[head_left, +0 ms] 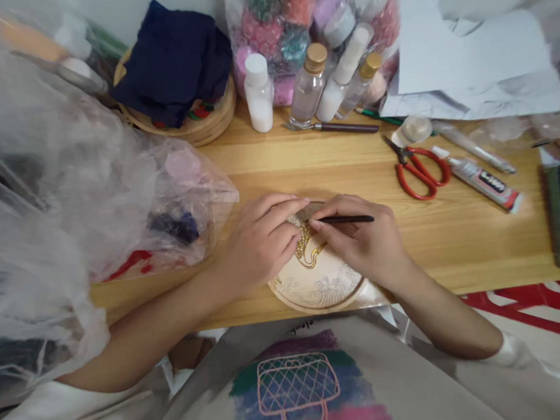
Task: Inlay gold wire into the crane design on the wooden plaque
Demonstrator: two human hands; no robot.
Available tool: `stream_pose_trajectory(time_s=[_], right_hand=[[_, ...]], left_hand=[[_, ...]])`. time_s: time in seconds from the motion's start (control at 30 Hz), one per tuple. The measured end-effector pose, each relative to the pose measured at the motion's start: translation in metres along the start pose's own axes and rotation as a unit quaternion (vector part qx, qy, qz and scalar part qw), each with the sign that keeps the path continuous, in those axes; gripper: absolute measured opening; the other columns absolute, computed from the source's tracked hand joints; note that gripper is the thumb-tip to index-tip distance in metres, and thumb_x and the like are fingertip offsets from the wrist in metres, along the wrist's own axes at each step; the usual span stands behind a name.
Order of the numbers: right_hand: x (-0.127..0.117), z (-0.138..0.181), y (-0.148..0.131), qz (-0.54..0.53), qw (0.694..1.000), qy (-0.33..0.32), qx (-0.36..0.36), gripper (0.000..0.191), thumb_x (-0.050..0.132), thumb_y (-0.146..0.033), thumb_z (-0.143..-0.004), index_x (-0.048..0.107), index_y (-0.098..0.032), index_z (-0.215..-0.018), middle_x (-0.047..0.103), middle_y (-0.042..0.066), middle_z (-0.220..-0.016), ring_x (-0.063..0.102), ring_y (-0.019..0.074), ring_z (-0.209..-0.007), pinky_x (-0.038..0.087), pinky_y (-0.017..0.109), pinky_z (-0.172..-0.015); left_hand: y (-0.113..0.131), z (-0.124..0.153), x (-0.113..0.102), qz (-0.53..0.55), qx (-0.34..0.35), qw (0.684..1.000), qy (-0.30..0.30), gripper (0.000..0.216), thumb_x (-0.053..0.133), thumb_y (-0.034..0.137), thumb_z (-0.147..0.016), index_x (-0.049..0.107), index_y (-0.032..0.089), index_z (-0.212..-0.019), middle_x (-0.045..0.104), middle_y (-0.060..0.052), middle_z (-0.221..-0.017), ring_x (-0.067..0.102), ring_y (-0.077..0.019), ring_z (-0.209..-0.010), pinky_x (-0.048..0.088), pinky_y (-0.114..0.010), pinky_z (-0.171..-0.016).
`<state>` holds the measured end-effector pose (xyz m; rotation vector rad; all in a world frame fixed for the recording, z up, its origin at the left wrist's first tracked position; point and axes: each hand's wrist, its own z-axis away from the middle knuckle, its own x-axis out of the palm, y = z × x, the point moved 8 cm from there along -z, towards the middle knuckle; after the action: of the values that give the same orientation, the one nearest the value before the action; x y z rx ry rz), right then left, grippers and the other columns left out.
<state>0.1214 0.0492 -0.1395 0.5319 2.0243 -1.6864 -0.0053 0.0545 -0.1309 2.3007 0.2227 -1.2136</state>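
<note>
A round wooden disc [316,285] with a gold wire outline and wave pattern lies at the table's near edge. My left hand [261,240] rests on the disc's upper left, fingers curled and pressing down near the gold wire. My right hand [364,239] covers the disc's upper right and pinches a thin dark tool [346,219] that lies level, its tip at the wire between my two hands. The top of the disc is hidden under my fingers.
Red scissors [420,170], a glue tube [484,183] and a dark-handled tool [336,127] lie behind on the wooden table [454,236]. Several bottles [308,85] stand at the back. Clear plastic bags [67,186] crowd the left; papers [466,62] lie right.
</note>
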Motion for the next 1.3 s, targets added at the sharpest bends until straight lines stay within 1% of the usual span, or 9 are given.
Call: stream_pose_trajectory(time_s=[0.3,0.57,0.8,0.87,1.03,1.13,1.3], right_hand=[[0.0,0.0,0.0,-0.001,1.0,0.0,-0.001,0.008,0.065,-0.012,-0.084,0.07,-0.018,-0.082,0.074,0.003,-0.081,0.069,0.0154,-0.077,0.053,0.027,-0.07],[-0.001,-0.001,0.0,-0.007,1.0,0.003,-0.01,0.006,0.067,-0.013,-0.084,0.07,-0.017,-0.083,0.074,0.003,-0.081,0.069,0.0152,-0.077,0.053,0.027,-0.07],[-0.002,-0.002,0.002,-0.025,1.0,0.006,-0.004,0.005,0.069,-0.013,-0.083,0.071,-0.018,-0.082,0.074,0.002,-0.081,0.069,0.0138,-0.076,0.053,0.025,-0.069],[-0.006,-0.004,0.006,-0.035,0.999,0.015,0.018,0.004,0.069,-0.015,-0.082,0.071,-0.019,-0.081,0.074,0.002,-0.08,0.068,0.0141,-0.074,0.054,0.026,-0.068],[-0.019,-0.009,0.027,-0.072,0.988,0.069,0.115,0.004,0.073,-0.02,-0.078,0.07,-0.021,-0.074,0.072,0.001,-0.073,0.067,0.0162,-0.067,0.055,0.03,-0.062],[-0.021,-0.01,0.035,-0.086,0.983,0.07,0.144,0.006,0.073,-0.019,-0.076,0.069,-0.021,-0.072,0.071,0.002,-0.072,0.066,0.017,-0.066,0.054,0.031,-0.06],[-0.02,-0.01,0.039,-0.091,0.98,0.056,0.166,0.006,0.072,-0.02,-0.076,0.068,-0.021,-0.072,0.07,0.003,-0.072,0.065,0.0167,-0.065,0.053,0.031,-0.059]], left_hand=[[0.0,-0.002,0.0,0.012,0.005,1.0,0.0,0.017,0.059,0.011,-0.091,0.062,0.014,-0.074,0.071,-0.013,-0.117,0.063,-0.0252,-0.109,0.056,-0.042,-0.092],[-0.001,0.0,-0.002,0.02,-0.022,0.999,0.012,0.014,0.062,0.011,-0.089,0.064,0.014,-0.075,0.073,-0.012,-0.114,0.064,-0.0254,-0.104,0.057,-0.042,-0.089],[-0.003,0.002,0.0,0.017,-0.028,0.999,0.018,0.011,0.062,0.012,-0.088,0.064,0.016,-0.078,0.074,-0.011,-0.109,0.066,-0.0246,-0.102,0.056,-0.042,-0.088],[-0.003,0.002,0.0,0.011,-0.027,0.999,0.016,0.01,0.063,0.012,-0.088,0.064,0.016,-0.079,0.074,-0.01,-0.107,0.066,-0.0249,-0.103,0.055,-0.043,-0.089],[-0.002,0.002,0.0,-0.007,-0.022,1.0,0.005,0.009,0.062,0.012,-0.089,0.065,0.016,-0.081,0.075,-0.007,-0.105,0.066,-0.0252,-0.101,0.054,-0.044,-0.089],[-0.002,0.001,0.001,-0.008,-0.019,1.0,0.0,0.01,0.061,0.013,-0.09,0.064,0.016,-0.081,0.075,-0.008,-0.105,0.066,-0.0253,-0.101,0.054,-0.044,-0.088],[-0.004,0.0,0.005,-0.002,0.002,1.0,-0.012,0.009,0.059,0.012,-0.09,0.064,0.015,-0.083,0.074,-0.009,-0.106,0.066,-0.0257,-0.101,0.055,-0.043,-0.087]])
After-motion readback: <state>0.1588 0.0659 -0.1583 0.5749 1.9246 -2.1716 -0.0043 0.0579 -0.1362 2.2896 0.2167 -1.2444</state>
